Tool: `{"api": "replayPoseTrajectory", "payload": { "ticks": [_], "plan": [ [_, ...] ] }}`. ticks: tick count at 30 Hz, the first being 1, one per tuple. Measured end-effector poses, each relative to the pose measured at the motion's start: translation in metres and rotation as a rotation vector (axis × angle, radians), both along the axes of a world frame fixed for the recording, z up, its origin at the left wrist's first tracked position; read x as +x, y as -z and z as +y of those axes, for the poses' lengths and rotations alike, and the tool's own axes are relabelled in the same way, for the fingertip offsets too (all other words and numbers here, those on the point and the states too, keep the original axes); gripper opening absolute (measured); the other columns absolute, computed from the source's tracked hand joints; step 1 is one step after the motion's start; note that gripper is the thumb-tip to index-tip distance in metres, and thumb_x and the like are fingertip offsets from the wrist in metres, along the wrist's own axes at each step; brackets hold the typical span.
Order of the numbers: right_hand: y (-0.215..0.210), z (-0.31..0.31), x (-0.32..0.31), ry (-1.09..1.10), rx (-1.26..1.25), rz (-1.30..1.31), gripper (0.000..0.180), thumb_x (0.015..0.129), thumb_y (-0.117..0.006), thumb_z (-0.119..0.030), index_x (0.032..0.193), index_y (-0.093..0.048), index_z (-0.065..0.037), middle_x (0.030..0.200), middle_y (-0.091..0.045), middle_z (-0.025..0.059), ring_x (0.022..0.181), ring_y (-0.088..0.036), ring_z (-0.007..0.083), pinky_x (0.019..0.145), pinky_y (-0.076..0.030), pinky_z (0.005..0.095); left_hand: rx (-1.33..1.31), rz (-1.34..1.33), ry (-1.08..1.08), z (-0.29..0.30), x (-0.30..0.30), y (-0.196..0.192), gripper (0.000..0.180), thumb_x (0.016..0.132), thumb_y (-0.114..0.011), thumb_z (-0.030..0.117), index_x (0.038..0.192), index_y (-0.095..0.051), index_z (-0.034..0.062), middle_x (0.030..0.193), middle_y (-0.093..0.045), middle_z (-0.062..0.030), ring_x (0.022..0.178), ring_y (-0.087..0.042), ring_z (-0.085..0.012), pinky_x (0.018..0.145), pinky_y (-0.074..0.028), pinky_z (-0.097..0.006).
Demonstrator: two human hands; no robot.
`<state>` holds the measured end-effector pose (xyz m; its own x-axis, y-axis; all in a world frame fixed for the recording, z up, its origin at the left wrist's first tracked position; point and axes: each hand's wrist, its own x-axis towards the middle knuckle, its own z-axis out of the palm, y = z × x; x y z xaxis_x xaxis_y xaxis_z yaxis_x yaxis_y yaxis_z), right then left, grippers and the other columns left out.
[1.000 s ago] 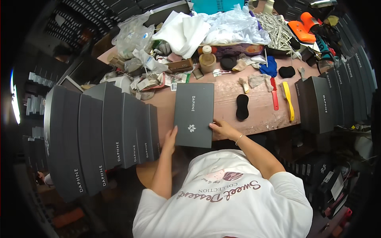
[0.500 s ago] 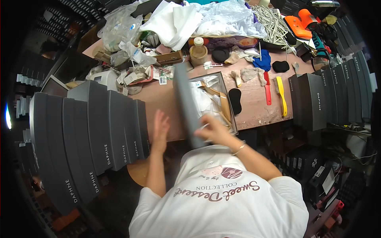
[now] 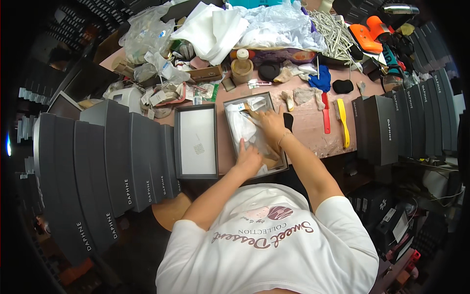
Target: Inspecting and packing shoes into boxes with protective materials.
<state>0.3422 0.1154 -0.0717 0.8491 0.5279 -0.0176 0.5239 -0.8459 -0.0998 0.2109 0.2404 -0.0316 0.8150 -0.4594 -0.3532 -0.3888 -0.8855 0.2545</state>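
An open grey shoe box (image 3: 283, 159) stands in front of me on the table. White tissue paper (image 3: 237, 125) and tan shoes (image 3: 270, 160) with straps lie inside it. My right hand (image 3: 272, 125) reaches in from the right, its fingers bent round the upper part of a tan shoe; the fingertips are partly hidden. Over the near part of the box is my left hand (image 3: 249, 159), fingers apart and touching the white paper. The box lid (image 3: 196, 132) rests to the left, its white inside facing up.
Stacked grey shoe boxes (image 3: 117, 157) flank me on the left, more boxes (image 3: 384, 130) on the right. Right of the open box lie a red brush (image 3: 326, 117), a yellow brush (image 3: 343, 122) and a blue cloth (image 3: 320, 79). A jar (image 3: 242, 68) and plastic bags (image 3: 279, 29) are behind.
The lid, upright in my right hand before, now lies flat left of the box. Both hands have moved into the box, the left one coming across from the left.
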Motion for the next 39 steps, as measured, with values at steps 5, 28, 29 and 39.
{"api": "replayPoseTrajectory", "payload": {
  "ticks": [5, 28, 29, 39],
  "plan": [
    [-0.047, -0.01, 0.013, 0.129, 0.256, 0.38, 0.022, 0.084, -0.055, -0.013, 0.1, -0.068, -0.004, 0.093, -0.069, 0.016, 0.09, -0.065, 0.0313, 0.087, -0.045, 0.0449, -0.237, -0.042, -0.101, 0.019, -0.018, 0.023, 0.03, 0.078, -0.068, 0.024, 0.101, -0.064, 0.0061, 0.108, -0.059, -0.0098, 0.114, -0.05, -0.0269, 0.111, -0.013, -0.059],
    [-0.168, -0.022, -0.072, -0.153, 0.735, 0.32, 0.025, 0.078, -0.07, -0.009, 0.102, -0.064, -0.006, 0.086, -0.06, 0.0114, 0.077, -0.061, 0.0278, 0.067, -0.05, 0.0352, -1.924, 1.212, -1.099, 0.047, -0.005, -0.047, 0.057, 0.095, -0.04, 0.053, 0.125, -0.049, 0.0053, 0.106, -0.063, -0.0124, 0.075, -0.065, -0.023, 0.066, -0.057, -0.034],
    [-0.157, -0.013, -0.084, -0.143, 0.705, 0.235, 0.024, 0.077, -0.07, -0.011, 0.1, -0.064, -0.006, 0.082, -0.06, 0.011, 0.074, -0.062, 0.028, 0.066, -0.05, 0.0359, -1.911, 1.214, -1.148, 0.044, -0.007, -0.051, 0.055, 0.095, -0.039, 0.053, 0.12, -0.051, 0.0051, 0.099, -0.063, -0.0123, 0.076, -0.065, -0.0233, 0.066, -0.056, -0.035],
    [-0.111, 0.014, -0.093, 0.051, 0.583, -0.027, 0.023, 0.069, -0.073, -0.016, 0.085, -0.057, -0.009, 0.079, -0.055, 0.0077, 0.073, -0.056, 0.0292, 0.065, -0.042, 0.0389, -1.962, 0.729, -1.14, 0.007, -0.046, -0.053, 0.043, 0.1, -0.042, 0.033, 0.135, -0.027, 0.0152, 0.102, -0.056, -0.0118, 0.076, -0.063, -0.0247, 0.067, -0.056, -0.037]
  ]
}}
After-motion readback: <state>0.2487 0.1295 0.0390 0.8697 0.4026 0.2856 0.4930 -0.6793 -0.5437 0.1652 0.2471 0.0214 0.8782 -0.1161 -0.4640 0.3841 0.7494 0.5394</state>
